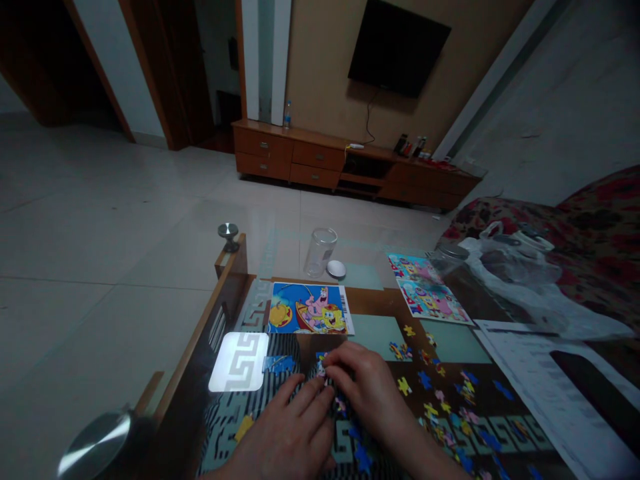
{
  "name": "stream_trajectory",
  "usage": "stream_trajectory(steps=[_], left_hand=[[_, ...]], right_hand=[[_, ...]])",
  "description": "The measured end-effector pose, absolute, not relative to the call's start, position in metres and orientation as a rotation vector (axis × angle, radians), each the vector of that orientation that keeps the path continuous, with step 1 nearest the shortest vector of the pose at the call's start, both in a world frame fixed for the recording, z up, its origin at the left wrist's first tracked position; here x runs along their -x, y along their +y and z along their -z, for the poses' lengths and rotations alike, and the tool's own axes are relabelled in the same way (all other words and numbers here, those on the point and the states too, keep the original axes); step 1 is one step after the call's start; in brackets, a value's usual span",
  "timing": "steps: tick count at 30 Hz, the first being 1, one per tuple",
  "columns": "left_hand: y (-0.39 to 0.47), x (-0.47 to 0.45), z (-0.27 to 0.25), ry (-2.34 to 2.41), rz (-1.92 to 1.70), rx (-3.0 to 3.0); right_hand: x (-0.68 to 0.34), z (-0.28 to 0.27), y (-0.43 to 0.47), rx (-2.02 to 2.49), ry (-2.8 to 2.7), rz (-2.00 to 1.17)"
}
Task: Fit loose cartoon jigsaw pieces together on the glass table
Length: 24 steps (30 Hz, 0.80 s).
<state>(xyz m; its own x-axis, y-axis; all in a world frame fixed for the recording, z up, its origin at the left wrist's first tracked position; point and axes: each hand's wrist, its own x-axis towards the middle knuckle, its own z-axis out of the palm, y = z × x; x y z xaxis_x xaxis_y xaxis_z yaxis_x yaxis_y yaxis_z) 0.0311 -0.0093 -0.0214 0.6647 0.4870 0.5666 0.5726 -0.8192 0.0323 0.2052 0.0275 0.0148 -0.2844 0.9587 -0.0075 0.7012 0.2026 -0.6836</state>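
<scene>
Both hands, left hand [287,427] and right hand [363,387], pinch small puzzle pieces [324,367] in a narrow grip; the pieces look light, thin and stiff, best held by the edges.

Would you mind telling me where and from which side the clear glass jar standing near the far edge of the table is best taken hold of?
Probably around the mid wall of the glass jar, coming from the near side. It stands upright and open-mouthed, and its white lid lies on the table beside its right foot, so a sideways wrap from the front or left looks freest.
</scene>
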Motion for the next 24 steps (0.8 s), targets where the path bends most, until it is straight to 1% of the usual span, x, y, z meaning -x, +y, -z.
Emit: stream_trajectory(steps=[9, 19, 24], left_hand=[[-0.010, -0.031, 0.027, -0.845, 0.835, 2.736], [-0.011, -0.030, 0.031, -0.849, 0.741, 2.766], [-0.010, -0.032, 0.030, -0.849, 0.797, 2.729]], right_hand=[[-0.219, -0.017, 0.040, 1.411, -2.144, -0.659], [-0.218, -0.013, 0.042, 1.400, -2.152, -0.741], [-0.218, -0.013, 0.041, 1.398, -2.147, -0.744]])
